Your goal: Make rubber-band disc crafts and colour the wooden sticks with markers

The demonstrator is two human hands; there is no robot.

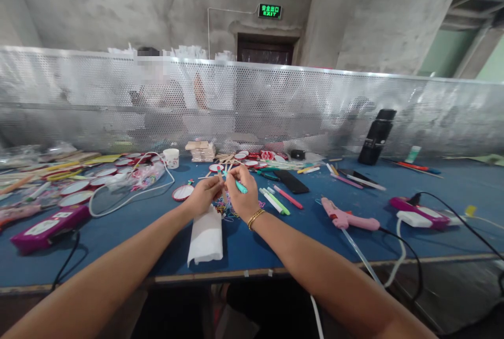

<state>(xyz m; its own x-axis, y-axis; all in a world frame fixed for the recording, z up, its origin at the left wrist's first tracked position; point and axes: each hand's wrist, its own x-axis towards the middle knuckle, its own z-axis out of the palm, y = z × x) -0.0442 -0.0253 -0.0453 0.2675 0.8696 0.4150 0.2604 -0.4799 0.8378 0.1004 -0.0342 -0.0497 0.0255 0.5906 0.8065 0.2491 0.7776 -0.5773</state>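
Both my hands meet above the middle of the blue table [268, 244]. My left hand [203, 194] is closed in a pinch on a thin wooden stick [220, 173] with a red tip. My right hand [243, 192], with a gold bracelet on the wrist, is closed around a teal marker [240, 187] whose tip points at the stick. Under the hands lie a pile of coloured rubber bands [226, 209] and a folded white paper towel [205, 236].
A pink glue gun [346, 218] with a cable lies to the right, and a purple one [419, 212] lies farther right. Markers [279, 200], a black phone [291, 181], round red-rimmed badges [183, 192], a purple case [47, 226] and a white cup [171, 158] lie around. A perforated metal screen [275, 103] backs the table; a person sits behind it.
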